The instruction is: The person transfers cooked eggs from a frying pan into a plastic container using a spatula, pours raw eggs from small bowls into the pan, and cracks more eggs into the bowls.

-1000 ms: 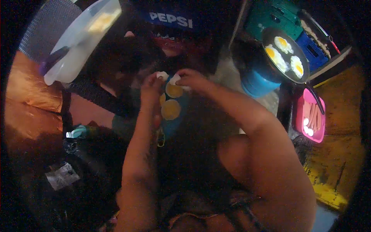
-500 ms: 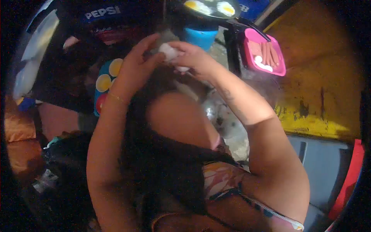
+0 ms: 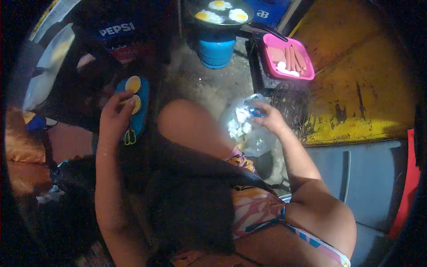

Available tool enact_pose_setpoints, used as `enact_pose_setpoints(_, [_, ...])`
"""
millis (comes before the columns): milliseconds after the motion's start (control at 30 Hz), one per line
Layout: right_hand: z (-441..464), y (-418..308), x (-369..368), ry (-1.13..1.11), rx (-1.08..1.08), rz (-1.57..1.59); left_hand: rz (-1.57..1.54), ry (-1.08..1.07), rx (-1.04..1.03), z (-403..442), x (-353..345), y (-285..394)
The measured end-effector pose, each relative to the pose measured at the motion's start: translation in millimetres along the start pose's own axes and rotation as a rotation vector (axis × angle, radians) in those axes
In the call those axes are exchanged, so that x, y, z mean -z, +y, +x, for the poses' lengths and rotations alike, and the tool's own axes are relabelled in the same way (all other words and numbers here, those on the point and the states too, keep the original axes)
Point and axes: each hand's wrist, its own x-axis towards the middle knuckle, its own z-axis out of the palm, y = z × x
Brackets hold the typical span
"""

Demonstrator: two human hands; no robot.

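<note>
My left hand is at the blue tray on the left, thumb and fingers closed at the rim of the nearer small round cup. Just beyond it on the tray stands a second cup with yellow contents. A yellow-green looped handle lies by the tray's near end. My right hand is closed on the edge of a clear plastic bag, which holds white pieces that look like eggshells. Something blue shows at its fingertips.
A pan with fried eggs sits above a blue cylinder. Right of it, a pink container holds sausages and white eggs. Dark wire mesh lies below. At the left are a translucent container and a Pepsi crate.
My hands have moved apart from around a white eggshell, the left to the cups and the right down to the bag. The view has swung right, then slightly back.
</note>
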Motion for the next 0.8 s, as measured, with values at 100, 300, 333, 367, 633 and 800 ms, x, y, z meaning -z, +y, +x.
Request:
enact_pose_setpoints(100, [-0.2, 5.4, -1.4, -0.005, -0.333, 0.269, 0.019, 0.036, 0.099, -33.8, 19.8, -19.4])
enact_pose_setpoints(300, [23.6, -17.8, 8.1, 0.048, -0.516, 1.132, 0.053, 0.173, 0.155, -90.2, 61.4, -45.5])
enact_pose_setpoints(333, [33.7, -16.3, 11.0, 0.041, -0.535, 1.296, 0.025, 0.226, 0.193, -94.7, 64.4, -49.6])
enact_pose_setpoints(367, [45.4, -18.3, 14.8, 0.138, -0.574, 1.403, -0.002, 0.280, 0.231, -98.9, 68.8, -55.2])
enact_pose_setpoints(633, [167.2, 51.2, 91.9, 0.657, -0.196, -0.069, -0.259, 0.418, 0.422, -116.9, 101.2, -148.4])
enact_pose_setpoints(800, [194.6, 52.1, 110.7, 0.608, -0.390, -0.534, 0.003, 0.398, 0.359, -105.3, 84.4, -178.1])
